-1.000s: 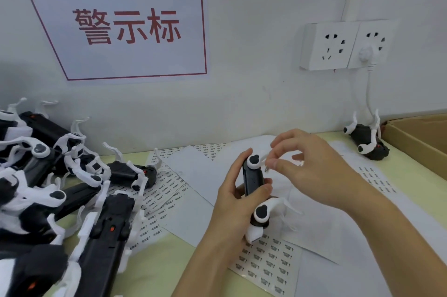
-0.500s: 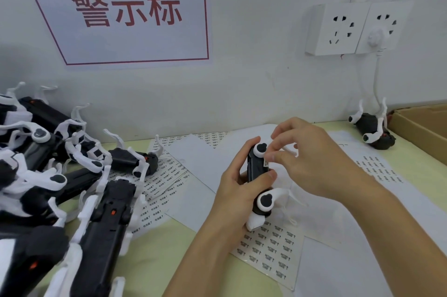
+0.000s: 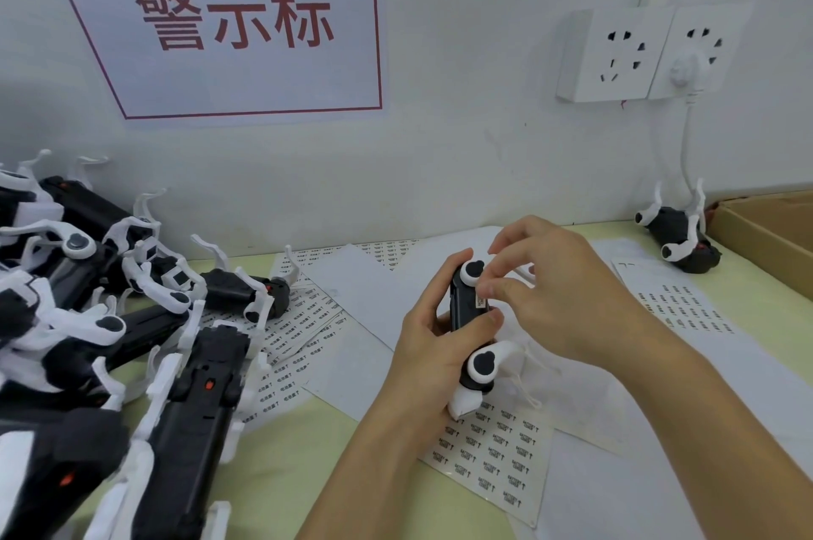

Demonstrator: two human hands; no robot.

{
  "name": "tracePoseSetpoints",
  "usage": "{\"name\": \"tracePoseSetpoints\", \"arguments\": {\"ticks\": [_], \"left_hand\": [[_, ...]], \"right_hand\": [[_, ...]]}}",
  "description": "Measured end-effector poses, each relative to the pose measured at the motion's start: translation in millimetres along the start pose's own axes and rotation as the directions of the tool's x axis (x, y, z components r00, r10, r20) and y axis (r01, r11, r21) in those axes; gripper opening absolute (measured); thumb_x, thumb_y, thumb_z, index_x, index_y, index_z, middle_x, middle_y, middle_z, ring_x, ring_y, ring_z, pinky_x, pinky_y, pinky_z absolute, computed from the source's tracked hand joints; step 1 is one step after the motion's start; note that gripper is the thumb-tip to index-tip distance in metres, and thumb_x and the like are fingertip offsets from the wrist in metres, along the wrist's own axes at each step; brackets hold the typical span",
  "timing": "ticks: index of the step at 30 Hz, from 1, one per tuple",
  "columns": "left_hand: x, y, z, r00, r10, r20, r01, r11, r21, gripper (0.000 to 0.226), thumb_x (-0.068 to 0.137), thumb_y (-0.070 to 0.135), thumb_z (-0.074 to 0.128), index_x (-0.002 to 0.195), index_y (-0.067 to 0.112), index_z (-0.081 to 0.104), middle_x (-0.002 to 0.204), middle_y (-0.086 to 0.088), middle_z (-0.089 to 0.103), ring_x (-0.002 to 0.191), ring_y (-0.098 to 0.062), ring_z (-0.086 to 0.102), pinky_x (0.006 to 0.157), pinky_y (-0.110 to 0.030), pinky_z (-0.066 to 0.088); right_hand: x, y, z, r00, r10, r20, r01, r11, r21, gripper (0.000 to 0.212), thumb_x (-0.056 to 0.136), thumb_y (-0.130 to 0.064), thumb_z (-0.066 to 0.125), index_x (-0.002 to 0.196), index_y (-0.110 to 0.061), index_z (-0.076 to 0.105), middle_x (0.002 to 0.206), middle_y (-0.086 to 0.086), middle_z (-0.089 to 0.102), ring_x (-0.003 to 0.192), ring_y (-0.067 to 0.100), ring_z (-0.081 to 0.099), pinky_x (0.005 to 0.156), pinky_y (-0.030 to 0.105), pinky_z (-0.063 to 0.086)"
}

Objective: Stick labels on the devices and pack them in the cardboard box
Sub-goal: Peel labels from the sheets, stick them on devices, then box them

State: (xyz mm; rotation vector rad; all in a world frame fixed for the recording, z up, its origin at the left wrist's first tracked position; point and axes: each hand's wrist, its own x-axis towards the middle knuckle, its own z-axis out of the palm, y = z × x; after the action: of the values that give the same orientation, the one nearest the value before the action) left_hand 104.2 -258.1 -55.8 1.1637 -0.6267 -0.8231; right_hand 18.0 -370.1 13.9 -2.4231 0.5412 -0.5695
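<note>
While the left hand gripped a black-and-white device upright to steady it, right hand fingertips pinched and pressed a small label on.

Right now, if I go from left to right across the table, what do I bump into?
Pile of devices → held device in the left hand → right hand → lone device → cardboard box.
</note>
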Motion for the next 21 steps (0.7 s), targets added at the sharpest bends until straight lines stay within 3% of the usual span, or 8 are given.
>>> {"name": "tracePoseSetpoints", "arguments": {"ticks": [5,10,14,21], "left_hand": [[1.0,1.4,-1.1,0.999,-0.023,0.027,0.025,0.997,-0.07,0.057,0.078,0.02,0.07,0.124,0.053,0.061,0.105,-0.025,0.064,0.084,-0.028,0.057,0.07,-0.036,0.054],[2.3,0.5,-0.8,1.0,-0.02,0.008,0.02,0.997,-0.079,0.055,0.078,0.02,0.068,0.123,0.051,0.063,0.109,-0.01,0.068,0.095,-0.026,0.061,0.082,-0.042,0.051],[1.7,0.3,0.1,1.0,-0.019,-0.02,0.018,0.999,-0.044,0.053,0.077,0.023,0.069,0.122,0.053,0.064,0.118,-0.012,0.07,0.1,-0.022,0.067,0.085,-0.041,0.055],[1.8,-0.1,0.4,0.998,-0.01,-0.054,0.01,1.0,0.0,0.051,0.077,0.026,0.068,0.119,0.055,0.064,0.114,-0.008,0.073,0.109,-0.026,0.069,0.085,-0.04,0.057]], "right_hand": [[0.7,1.6,1.1,1.0,-0.009,-0.009,0.009,1.0,0.011,0.024,0.088,-0.023,0.073,0.068,-0.036,0.068,0.108,-0.017,0.053,0.103,0.003,0.051,0.086,0.022,0.036],[0.9,2.6,1.9,1.0,-0.022,-0.018,0.022,1.0,0.009,0.027,0.087,-0.024,0.074,0.067,-0.039,0.066,0.107,-0.017,0.053,0.103,0.004,0.052,0.088,0.024,0.038],[1.8,2.7,3.1,0.999,-0.029,-0.026,0.03,0.999,0.017,0.03,0.087,-0.023,0.074,0.065,-0.041,0.065,0.106,-0.018,0.053,0.103,0.003,0.052,0.087,0.024,0.038],[1.7,4.2,4.6,0.999,-0.042,-0.031,0.043,0.999,0.022,0.03,0.087,-0.022,0.074,0.066,-0.04,0.065,0.105,-0.018,0.053,0.103,0.002,0.051,0.087,0.022,0.037]]}}
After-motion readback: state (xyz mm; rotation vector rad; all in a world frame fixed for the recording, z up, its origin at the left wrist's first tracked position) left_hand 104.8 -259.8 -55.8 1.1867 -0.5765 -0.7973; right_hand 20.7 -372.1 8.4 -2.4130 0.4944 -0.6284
